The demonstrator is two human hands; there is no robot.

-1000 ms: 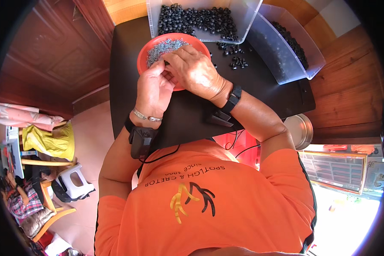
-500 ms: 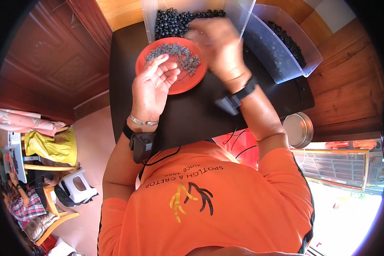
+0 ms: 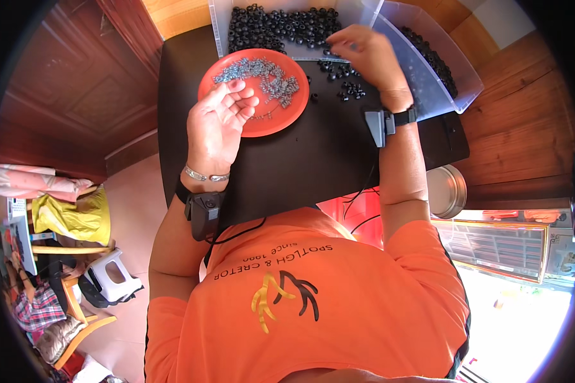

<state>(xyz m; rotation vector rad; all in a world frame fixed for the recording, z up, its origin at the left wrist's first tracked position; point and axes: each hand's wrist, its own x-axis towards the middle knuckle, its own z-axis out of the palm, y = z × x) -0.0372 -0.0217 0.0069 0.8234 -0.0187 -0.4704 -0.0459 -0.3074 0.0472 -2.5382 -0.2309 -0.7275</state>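
Dark brown, the surface (image 3: 300, 169) carries a round red plate (image 3: 276, 124) where small silvery pieces (image 3: 255, 67) lie pointing every way. Beyond it, a clear box (image 3: 218, 25) holds black beads (image 3: 262, 29), its near edge running left to right; a second box (image 3: 421, 83) slants from far left to near right. Palm up, the left hand (image 3: 217, 127) curls loosely above the plate's near-left rim; the right hand (image 3: 375, 62), fingers bent, points left by the first box. Whether either grip pinches anything, I cannot tell.

An orange shirt (image 3: 364, 300) and a silver bracelet (image 3: 197, 174) are worn.
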